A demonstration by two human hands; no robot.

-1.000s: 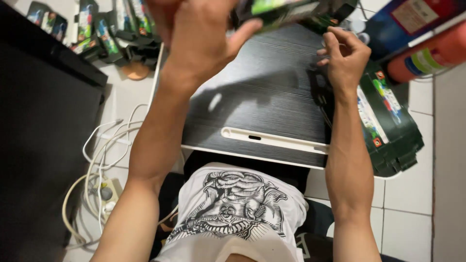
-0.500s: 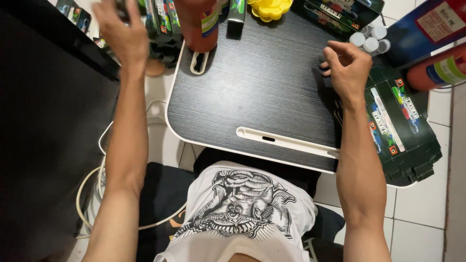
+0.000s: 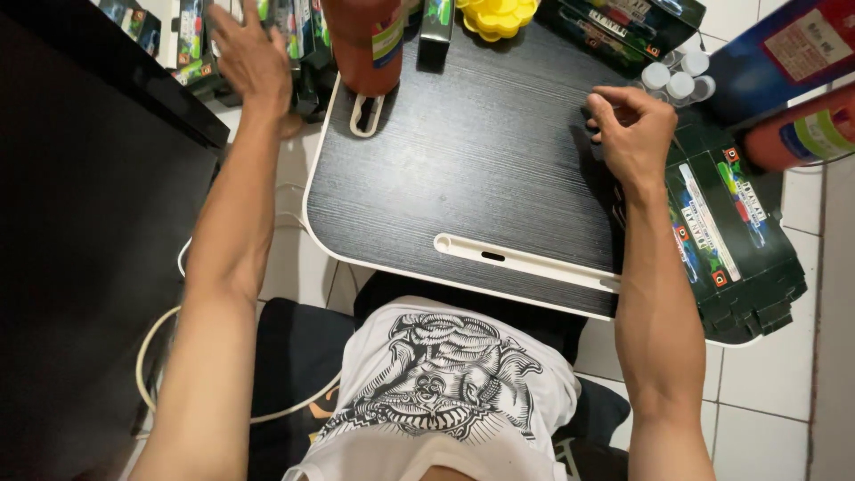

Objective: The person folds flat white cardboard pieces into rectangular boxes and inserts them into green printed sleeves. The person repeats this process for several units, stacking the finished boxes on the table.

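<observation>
My left hand (image 3: 245, 53) is stretched out to the far left with its fingers spread and nothing in it. It hovers over a pile of small black-and-green boxes (image 3: 298, 36) on the floor beside the black lap table (image 3: 463, 169). My right hand (image 3: 628, 125) sits at the table's right edge with its fingers curled. They pinch the edge of a stack of flat black-and-green cartons (image 3: 726, 240) that lies half off the table.
An orange-red bottle (image 3: 367, 44), a yellow moulded piece (image 3: 499, 16) and more dark cartons (image 3: 623, 22) stand at the table's far edge. Small white-capped vials (image 3: 677, 76), a blue box (image 3: 784, 53) and a red canister (image 3: 806, 134) are at right. A dark cabinet (image 3: 71, 223) and white cable (image 3: 151, 356) are at left.
My left hand, which held a box above the table, swung left to the floor pile and is now open. My right hand stayed at the carton stack.
</observation>
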